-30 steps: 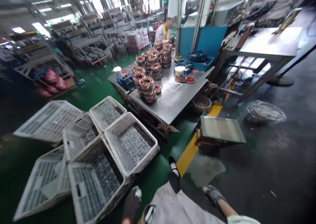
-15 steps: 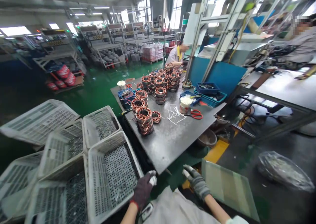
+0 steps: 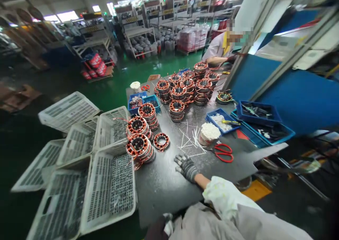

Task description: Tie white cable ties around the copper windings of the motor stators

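My right hand, in a grey striped glove, reaches over the dark metal table with its fingers apart and nothing in them. Just beyond it lie loose thin white strips. To its left is a single copper-wound stator ring, beside a stack of stators. Red-handled scissors lie to the right, by a tub packed with white pieces. My left hand, in a dark glove with pale fingertips, is low at the bottom edge near my body; its fingers are mostly hidden.
White plastic crates stand left of the table. More stator stacks fill its far part. Blue trays with small parts sit at the right, before a blue panel. A co-worker is at the far end.
My view has moved closer to the table and turned left. My right hand has gone forward over the tabletop, while my left hand has dropped to the bottom edge of view.
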`<control>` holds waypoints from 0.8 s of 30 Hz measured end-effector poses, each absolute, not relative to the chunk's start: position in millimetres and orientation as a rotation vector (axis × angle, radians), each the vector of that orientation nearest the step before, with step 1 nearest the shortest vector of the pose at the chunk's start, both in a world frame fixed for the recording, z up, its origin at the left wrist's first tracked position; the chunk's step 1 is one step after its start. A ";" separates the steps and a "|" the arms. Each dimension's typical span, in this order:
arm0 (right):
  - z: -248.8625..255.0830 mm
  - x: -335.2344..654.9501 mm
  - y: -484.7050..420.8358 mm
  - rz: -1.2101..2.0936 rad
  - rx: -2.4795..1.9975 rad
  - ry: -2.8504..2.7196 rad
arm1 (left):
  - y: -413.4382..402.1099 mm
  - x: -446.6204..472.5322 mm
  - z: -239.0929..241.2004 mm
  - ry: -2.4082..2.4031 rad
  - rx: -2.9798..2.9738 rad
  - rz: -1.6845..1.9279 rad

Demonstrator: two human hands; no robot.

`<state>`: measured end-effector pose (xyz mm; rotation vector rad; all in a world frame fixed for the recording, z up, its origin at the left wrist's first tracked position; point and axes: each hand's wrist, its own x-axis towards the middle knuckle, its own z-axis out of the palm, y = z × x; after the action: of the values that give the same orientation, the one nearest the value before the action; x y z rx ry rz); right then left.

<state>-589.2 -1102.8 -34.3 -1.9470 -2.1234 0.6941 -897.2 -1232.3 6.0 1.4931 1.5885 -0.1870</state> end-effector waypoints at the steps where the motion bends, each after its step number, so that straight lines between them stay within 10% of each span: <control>1: -34.0 -579.4 -1096.2 0.675 -1.997 -2.075 | -1231.7 -885.8 10.7 1.593 1.489 -0.195; 15: 31.7 -400.8 -1166.6 0.216 -2.334 -1.693 | -1154.4 -820.2 42.8 1.494 1.632 0.157; 24: 46.9 -373.3 -1106.8 0.686 -2.514 -1.829 | -1075.7 -693.5 14.5 1.465 1.872 0.460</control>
<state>-373.3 -1106.8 46.9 -2.5138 -1.8291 0.6856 -693.5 -1075.7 14.5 1.8725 1.4652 0.4604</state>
